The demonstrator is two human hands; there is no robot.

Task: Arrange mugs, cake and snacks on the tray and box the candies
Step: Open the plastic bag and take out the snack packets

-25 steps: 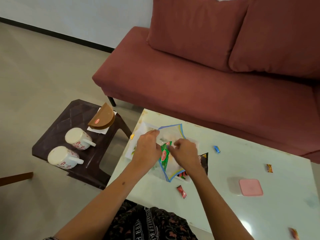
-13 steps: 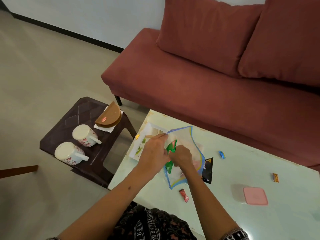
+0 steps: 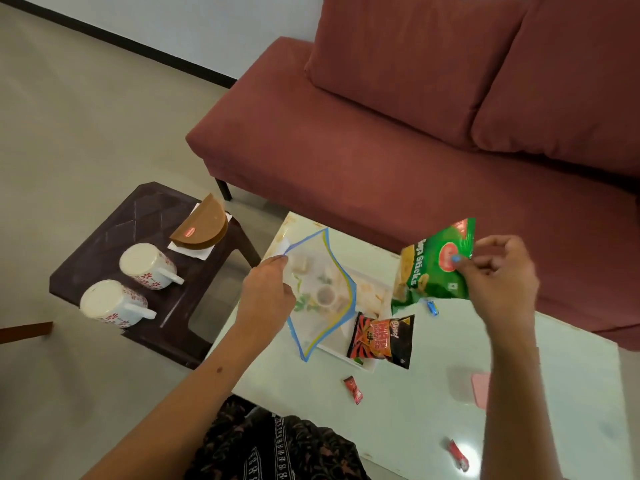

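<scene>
My left hand point(image 3: 266, 292) pinches the rim of a clear zip bag point(image 3: 320, 292) with a blue and yellow edge, held above the white tray point(image 3: 367, 363). My right hand point(image 3: 498, 275) holds a green snack packet point(image 3: 434, 268) in the air, right of the bag. A black and red snack packet point(image 3: 381, 339) lies on the tray's near right corner. Two white floral mugs point(image 3: 147, 266) point(image 3: 112, 304) lie on their sides on the dark stool point(image 3: 104, 247), beside a brown half-round cake point(image 3: 202, 225) on a napkin. Loose candies point(image 3: 353, 389) point(image 3: 458, 453) point(image 3: 433, 308) lie on the table.
The white table point(image 3: 415, 410) carries a pink lid point(image 3: 481, 389), partly hidden by my right forearm. A maroon sofa point(image 3: 398, 143) runs behind the table. The stool stands on the floor left of the table. My patterned lap is at the bottom edge.
My right hand has pulled the green snack packet out of the zip bag and lifted it to the right. The black and red packet now shows fully on the tray.
</scene>
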